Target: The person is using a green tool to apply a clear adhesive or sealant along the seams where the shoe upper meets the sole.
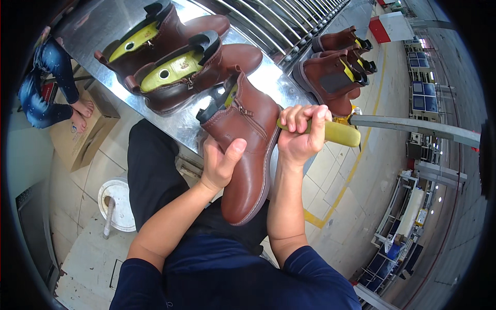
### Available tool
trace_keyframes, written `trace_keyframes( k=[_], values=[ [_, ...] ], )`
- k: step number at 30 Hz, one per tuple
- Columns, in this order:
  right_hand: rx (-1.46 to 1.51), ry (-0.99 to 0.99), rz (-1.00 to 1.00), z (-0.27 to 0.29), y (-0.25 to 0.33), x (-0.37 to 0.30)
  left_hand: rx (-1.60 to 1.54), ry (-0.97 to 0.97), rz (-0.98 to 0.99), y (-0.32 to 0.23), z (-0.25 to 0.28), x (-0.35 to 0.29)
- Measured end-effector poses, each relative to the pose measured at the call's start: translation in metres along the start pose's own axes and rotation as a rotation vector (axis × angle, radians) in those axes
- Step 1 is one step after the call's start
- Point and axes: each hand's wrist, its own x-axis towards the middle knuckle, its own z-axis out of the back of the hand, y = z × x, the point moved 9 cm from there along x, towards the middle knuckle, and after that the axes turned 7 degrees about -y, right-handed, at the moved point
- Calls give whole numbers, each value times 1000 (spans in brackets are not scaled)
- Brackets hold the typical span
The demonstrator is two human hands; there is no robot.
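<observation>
A brown leather ankle boot [249, 170] with a side zipper is held over my lap, its toe toward me and its opening away. My left hand [219, 161] is closed around the near side of the boot, thumb lying over the upper. In my right hand [304, 135] is a tool with a yellow-green handle [342, 134], gripped in curled fingers. That hand presses against the boot's right side at the sole edge. The tool's working end is hidden behind the fingers and the boot.
Two more brown boots [237, 56] with yellow insoles lie on a shiny metal table [85, 26]. Several boots [330, 77] stand at the right, past a metal roller rack [279, 20]. Another person's bare feet [80, 113] rest on a cardboard box [101, 129] at left. A white bucket lid [123, 199] sits below.
</observation>
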Motion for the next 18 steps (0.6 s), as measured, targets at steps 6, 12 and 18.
trace_keyframes(
  k=[6,12,18],
  values=[
    [43,-70,20,5,2,-1,-2,-16,7,0,0,-1],
    [17,-84,-52,-3,-2,2,-53,-99,-56,-8,3,3],
    [-38,-74,-101,-5,-7,3,-57,-118,-39,-1,5,1]
  ],
)
